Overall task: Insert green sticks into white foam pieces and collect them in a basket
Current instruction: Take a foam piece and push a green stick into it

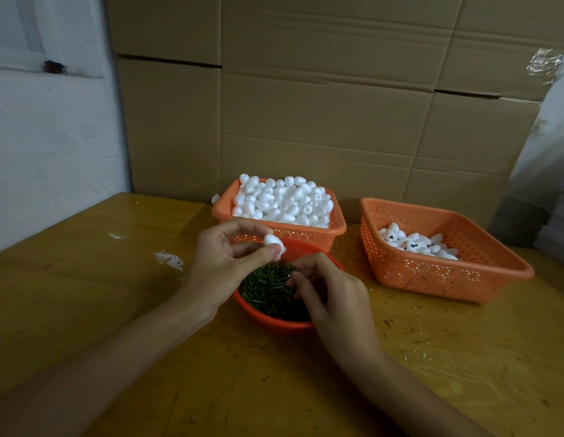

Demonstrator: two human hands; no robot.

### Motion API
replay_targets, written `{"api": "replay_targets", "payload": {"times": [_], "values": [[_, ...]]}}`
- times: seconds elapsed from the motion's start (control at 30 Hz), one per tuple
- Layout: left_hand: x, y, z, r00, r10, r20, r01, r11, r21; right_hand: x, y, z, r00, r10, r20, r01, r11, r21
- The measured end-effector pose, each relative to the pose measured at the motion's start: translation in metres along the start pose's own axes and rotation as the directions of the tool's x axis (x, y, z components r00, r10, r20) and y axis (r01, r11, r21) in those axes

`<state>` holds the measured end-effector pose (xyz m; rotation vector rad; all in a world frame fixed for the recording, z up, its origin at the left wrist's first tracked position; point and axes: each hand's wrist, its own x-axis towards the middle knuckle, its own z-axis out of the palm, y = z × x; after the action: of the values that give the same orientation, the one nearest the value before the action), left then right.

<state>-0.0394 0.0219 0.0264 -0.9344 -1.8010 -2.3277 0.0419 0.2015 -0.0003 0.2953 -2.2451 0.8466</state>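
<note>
The left hand pinches; right hand curls (perhaps pinching).

Operator body: my hands and forearms
My left hand and right hand are bare; both forearms are bare along their full visible length to the lower frame edge.

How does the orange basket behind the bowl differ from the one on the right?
The back basket is heaped above its rim with foam pieces; the right basket holds a shallow layer. The back basket's pieces look plain; some in the right basket show green. Both are orange and perforated.
</note>
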Motion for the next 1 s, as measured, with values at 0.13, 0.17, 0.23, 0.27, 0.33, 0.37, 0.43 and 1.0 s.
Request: {"api": "replay_targets", "payload": {"times": [0.13, 0.17, 0.23, 0.27, 0.33, 0.37, 0.43, 1.0], "values": [[0.0, -0.0004, 0.0, 1.0, 0.004, 0.005, -0.004, 1.0, -0.016, -0.0007, 0.0005, 0.0009, 1.0, 0.017, -0.016, -0.017, 0.999, 0.032], [-0.0004, -0.0002, -0.0002, 1.0, 0.005, 0.008, -0.005, 1.0, -0.014, -0.0009, 0.0005, 0.0012, 1.0, 0.02, -0.019, -0.019, 0.999, 0.04], [-0.0005, 0.0001, -0.0006, 1.0, 0.009, 0.02, -0.009, 1.0, -0.002, -0.0016, 0.0002, 0.0015, 0.999, 0.021, -0.024, -0.02, 0.998, 0.06], [-0.0003, -0.0001, -0.0008, 1.0, 0.01, 0.025, -0.01, 1.0, 0.003, -0.0018, 0.0, 0.0015, 0.999, 0.022, -0.029, -0.02, 0.997, 0.071], [0.0003, -0.0006, -0.0013, 1.0, 0.008, 0.027, -0.008, 1.0, 0.008, -0.0023, -0.0006, 0.0013, 0.999, 0.025, -0.038, -0.022, 0.996, 0.087], [0.0003, -0.0009, -0.0017, 1.0, 0.008, 0.028, -0.008, 1.0, 0.011, -0.0023, -0.0008, 0.0014, 0.999, 0.028, -0.039, -0.024, 0.995, 0.093], [0.0001, -0.0008, -0.002, 1.0, 0.006, 0.03, -0.007, 1.0, 0.023, -0.0022, -0.0013, 0.0017, 0.999, 0.03, -0.038, -0.026, 0.994, 0.102], [-0.0009, 0.0023, 0.0003, 0.996, -0.016, 0.087, 0.009, 0.997, 0.073, -0.0018, -0.0033, 0.0006, 0.998, 0.05, -0.032, -0.047, 0.993, 0.106]]}}
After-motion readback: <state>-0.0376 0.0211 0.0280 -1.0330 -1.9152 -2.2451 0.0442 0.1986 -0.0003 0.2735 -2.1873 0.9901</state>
